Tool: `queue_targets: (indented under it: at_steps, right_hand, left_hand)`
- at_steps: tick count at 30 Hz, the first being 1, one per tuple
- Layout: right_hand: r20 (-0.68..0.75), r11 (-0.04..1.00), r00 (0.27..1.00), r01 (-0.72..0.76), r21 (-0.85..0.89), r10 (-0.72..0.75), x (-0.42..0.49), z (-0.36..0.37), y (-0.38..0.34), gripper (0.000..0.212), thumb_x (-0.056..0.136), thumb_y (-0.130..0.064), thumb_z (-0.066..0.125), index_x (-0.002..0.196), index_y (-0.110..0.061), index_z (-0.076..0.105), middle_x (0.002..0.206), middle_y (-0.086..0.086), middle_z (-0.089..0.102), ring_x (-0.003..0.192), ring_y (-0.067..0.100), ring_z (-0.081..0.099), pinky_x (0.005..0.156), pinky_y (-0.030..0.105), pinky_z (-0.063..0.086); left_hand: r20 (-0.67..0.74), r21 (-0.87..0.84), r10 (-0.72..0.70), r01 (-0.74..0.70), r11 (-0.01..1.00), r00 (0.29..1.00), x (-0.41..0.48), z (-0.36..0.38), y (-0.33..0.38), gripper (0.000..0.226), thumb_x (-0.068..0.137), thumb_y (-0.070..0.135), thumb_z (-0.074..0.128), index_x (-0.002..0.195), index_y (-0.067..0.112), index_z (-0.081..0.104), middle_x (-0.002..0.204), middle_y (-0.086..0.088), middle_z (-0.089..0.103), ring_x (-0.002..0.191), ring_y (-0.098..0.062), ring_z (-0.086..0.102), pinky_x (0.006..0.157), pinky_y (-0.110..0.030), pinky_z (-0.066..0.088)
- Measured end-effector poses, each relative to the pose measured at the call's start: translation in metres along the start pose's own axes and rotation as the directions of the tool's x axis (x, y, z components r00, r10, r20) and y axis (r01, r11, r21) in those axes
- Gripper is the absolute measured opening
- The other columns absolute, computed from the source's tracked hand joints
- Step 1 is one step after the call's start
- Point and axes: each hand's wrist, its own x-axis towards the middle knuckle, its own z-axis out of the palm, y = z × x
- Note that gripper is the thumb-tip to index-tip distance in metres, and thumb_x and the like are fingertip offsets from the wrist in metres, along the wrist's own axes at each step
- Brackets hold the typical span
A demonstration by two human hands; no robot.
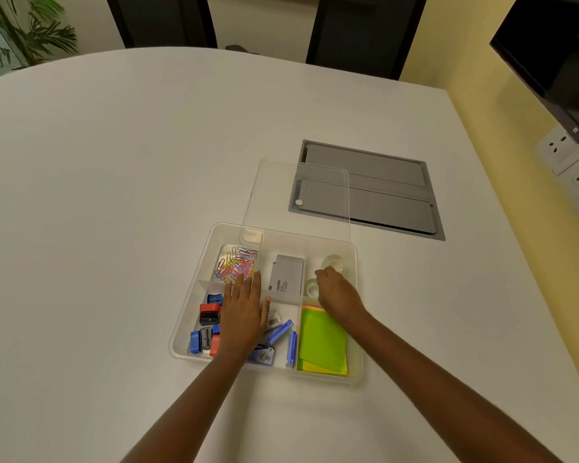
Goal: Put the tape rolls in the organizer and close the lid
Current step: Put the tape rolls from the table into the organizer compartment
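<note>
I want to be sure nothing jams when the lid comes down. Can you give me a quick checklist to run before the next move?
1. Tape rolls inside the organizer: ok, two clear rolls lie in the far right compartment.
2. Right hand out of the organizer: not ok, it is over the nearer roll.
3. Left hand out of the organizer: not ok, it lies flat over the middle compartments.
4. Lid free to swing: ok, it stands open at the far edge with nothing on it.
5. Rolls below the rim: cannot tell.
6. Green sticky notes flat: ok.
</note>
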Motion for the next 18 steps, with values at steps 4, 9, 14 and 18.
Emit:
queue_targets:
  at_steps: [4, 9, 14, 18]
  right_hand:
    - [0.033, 0.991, 0.992, -0.124, 0.053, 0.123, 0.004, 0.002, -0.018, 0.025, 0.096, -0.003, 0.042, 0.119, 0.000, 0.051, 0.128, 0.021, 0.053, 0.117, 0.031, 0.052, 0.093, 0.037, 0.047]
    - [0.061, 0.978, 0.982, -0.183, 0.101, 0.178, 0.009, 0.003, -0.021, 0.029, 0.096, -0.002, 0.038, 0.119, 0.004, 0.053, 0.130, 0.024, 0.053, 0.121, 0.033, 0.050, 0.096, 0.037, 0.045]
    - [0.007, 0.976, 0.989, -0.145, 0.161, 0.146, 0.008, -0.006, -0.009, 0.028, 0.092, 0.001, 0.042, 0.116, 0.003, 0.057, 0.124, 0.023, 0.057, 0.113, 0.035, 0.055, 0.090, 0.040, 0.048]
    - [-0.211, 0.995, 0.972, -0.097, 0.016, 0.098, 0.012, -0.011, 0.007, 0.030, 0.090, -0.002, 0.052, 0.120, -0.008, 0.054, 0.123, 0.013, 0.054, 0.112, 0.029, 0.051, 0.088, 0.038, 0.046]
  left_hand:
    - [0.007, -0.012, -0.007, 0.007, 1.000, 1.000, 0.000, 0.001, 0.000, 0.058, 0.098, 0.040, 0.019, 0.146, 0.015, -0.001, 0.158, -0.007, 0.010, 0.147, -0.024, 0.005, 0.120, -0.039, -0.002]
    - [-0.015, 0.002, 0.008, -0.008, 1.000, 1.000, 0.001, 0.000, 0.001, 0.058, 0.098, 0.038, 0.021, 0.146, 0.014, 0.000, 0.158, -0.008, 0.011, 0.146, -0.024, 0.006, 0.120, -0.038, -0.001]
    - [-0.022, -0.014, 0.011, -0.012, 1.000, 1.000, 0.000, -0.001, 0.001, 0.058, 0.098, 0.038, 0.022, 0.146, 0.014, 0.001, 0.158, -0.008, 0.013, 0.146, -0.025, 0.007, 0.120, -0.039, -0.001]
    - [-0.021, -0.012, 0.007, -0.008, 1.000, 1.000, -0.001, -0.001, 0.001, 0.058, 0.098, 0.038, 0.021, 0.146, 0.014, 0.000, 0.158, -0.007, 0.011, 0.147, -0.024, 0.005, 0.120, -0.039, -0.002]
